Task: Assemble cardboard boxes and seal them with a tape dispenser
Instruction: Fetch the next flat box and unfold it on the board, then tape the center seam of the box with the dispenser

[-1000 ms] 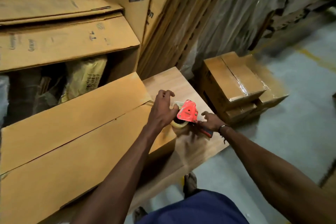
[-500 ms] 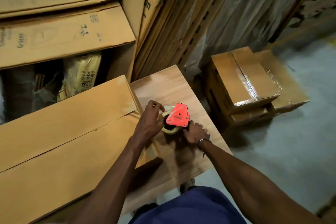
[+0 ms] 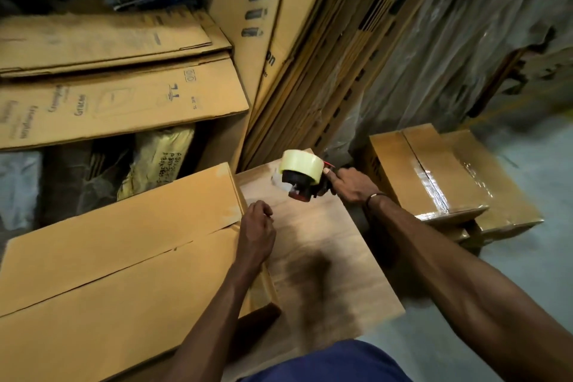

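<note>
- Step in hand, judged: tape is to be started at the right end of the box [image 3: 124, 257] seam, with the dispenser [image 3: 302, 178] brought back to that end.
- The dispenser is held in the right hand [image 3: 348, 184], lifted clear of the table [image 3: 325, 257], tilted so the tape roll [image 3: 302, 164] faces up and left.
- Right fingers are curled round the handle; the forefinger [image 3: 330, 175] is laid straight along the roll's edge, touching it.
- The left hand [image 3: 257, 232] is set at the box's right end, by the seam between the two top flaps; fingers are loosely curled. Whether a tape end is pinched cannot be told; no tape strand is made out between hand and roll.
- The box lies flat-topped on the table, flaps closed, seam unsealed and slightly gapped along its length.
- The dispenser is apart from the box: up and right of the left fingers, over the table's far corner.
- To do it well: flaps should be pressed together by the left hand so the gap is closed before tape is laid.
- Tape should be started down over the end face, then drawn along the seam centred, roller kept pressed flat.
- Risk: tape laid skewed off the seam if the flaps are left to spring apart.
- Sealed boxes [image 3: 434, 177] are stacked on the floor just right of the table.
</note>
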Motion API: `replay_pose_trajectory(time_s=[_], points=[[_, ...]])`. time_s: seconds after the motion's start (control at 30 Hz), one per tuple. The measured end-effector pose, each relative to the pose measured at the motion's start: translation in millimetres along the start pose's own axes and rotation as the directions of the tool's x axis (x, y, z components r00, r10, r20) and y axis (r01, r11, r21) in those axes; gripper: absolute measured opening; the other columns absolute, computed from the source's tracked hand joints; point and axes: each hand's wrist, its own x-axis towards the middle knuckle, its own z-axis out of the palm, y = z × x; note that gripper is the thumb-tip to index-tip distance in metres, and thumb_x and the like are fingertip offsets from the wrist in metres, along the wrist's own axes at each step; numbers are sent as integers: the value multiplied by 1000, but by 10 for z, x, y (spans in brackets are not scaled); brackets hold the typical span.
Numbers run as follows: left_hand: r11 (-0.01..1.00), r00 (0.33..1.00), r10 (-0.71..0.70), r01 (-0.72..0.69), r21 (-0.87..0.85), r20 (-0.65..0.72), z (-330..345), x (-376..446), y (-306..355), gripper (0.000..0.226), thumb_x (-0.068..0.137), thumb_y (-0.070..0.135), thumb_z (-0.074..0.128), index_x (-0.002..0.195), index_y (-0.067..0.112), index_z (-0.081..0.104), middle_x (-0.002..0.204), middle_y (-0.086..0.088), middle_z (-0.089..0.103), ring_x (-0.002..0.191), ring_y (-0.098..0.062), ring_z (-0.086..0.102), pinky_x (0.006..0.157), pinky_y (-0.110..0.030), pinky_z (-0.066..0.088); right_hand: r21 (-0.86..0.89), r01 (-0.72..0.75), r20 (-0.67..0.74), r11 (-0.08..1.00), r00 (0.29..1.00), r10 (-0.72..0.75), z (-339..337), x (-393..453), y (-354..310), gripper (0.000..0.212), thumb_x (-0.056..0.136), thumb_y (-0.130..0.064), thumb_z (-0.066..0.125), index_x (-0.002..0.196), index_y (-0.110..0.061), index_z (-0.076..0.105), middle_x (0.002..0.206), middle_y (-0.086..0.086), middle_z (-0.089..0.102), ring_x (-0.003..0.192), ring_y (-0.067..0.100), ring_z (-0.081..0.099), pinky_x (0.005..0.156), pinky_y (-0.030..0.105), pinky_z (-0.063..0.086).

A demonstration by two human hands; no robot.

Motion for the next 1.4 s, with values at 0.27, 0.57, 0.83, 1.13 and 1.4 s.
replay_pose_trajectory(time_s=[0.27, 0.57, 0.83, 1.13, 1.4], points=[[313, 766, -577, 529, -789, 285, -310, 420, 347, 28, 110, 18, 43, 102, -2, 61, 102, -24, 69, 86, -32, 73, 67, -38, 63, 502, 62, 89, 862, 988, -123, -578, 29, -800, 74, 104, -72, 20, 79, -15, 60, 64, 0, 57, 51, 10, 49, 45, 23, 42], [-250, 775, -417, 404, -880, 474, -1329, 272, 56, 37, 103, 22, 50, 128, -3, 60, 130, -23, 58, 107, -38, 60, 81, -47, 63, 637, 197, 242, 746, 867, -435, -89, -145, -1934, 67, 106, -68, 23, 90, -14, 59, 73, 2, 49, 56, 10, 39, 48, 26, 33], [-351, 731, -517, 293, -889, 445, -2205, -473, -790, 22, 100, 12, 47, 109, -2, 62, 94, -20, 69, 79, -27, 65, 62, -33, 61, 611, 287, 347, 738, 740, -576, 668, -387, -3284, 84, 106, -69, 20, 111, 3, 65, 67, -6, 51, 56, 10, 39, 47, 26, 34], [264, 561, -828, 363, -894, -16, -3303, -1110, -2100, 34, 98, -17, 47, 80, 5, 66, 57, -6, 66, 59, -19, 60, 49, -24, 54, 558, 379, 371, 738, 682, -631, 1502, -717, -4506, 68, 111, -57, 22, 97, -2, 60, 71, 4, 55, 57, 16, 41, 47, 26, 37], [727, 597, -675, 441, -525, -433, -4052, -1388, -2789, 28, 83, -8, 68, 68, 15, 64, 65, 0, 66, 58, -14, 58, 47, -20, 50, 512, 387, 401, 767, 682, -612, 2062, -760, -5058, 85, 102, -75, 20, 83, -4, 63, 68, 5, 54, 56, 17, 42, 48, 26, 36]])
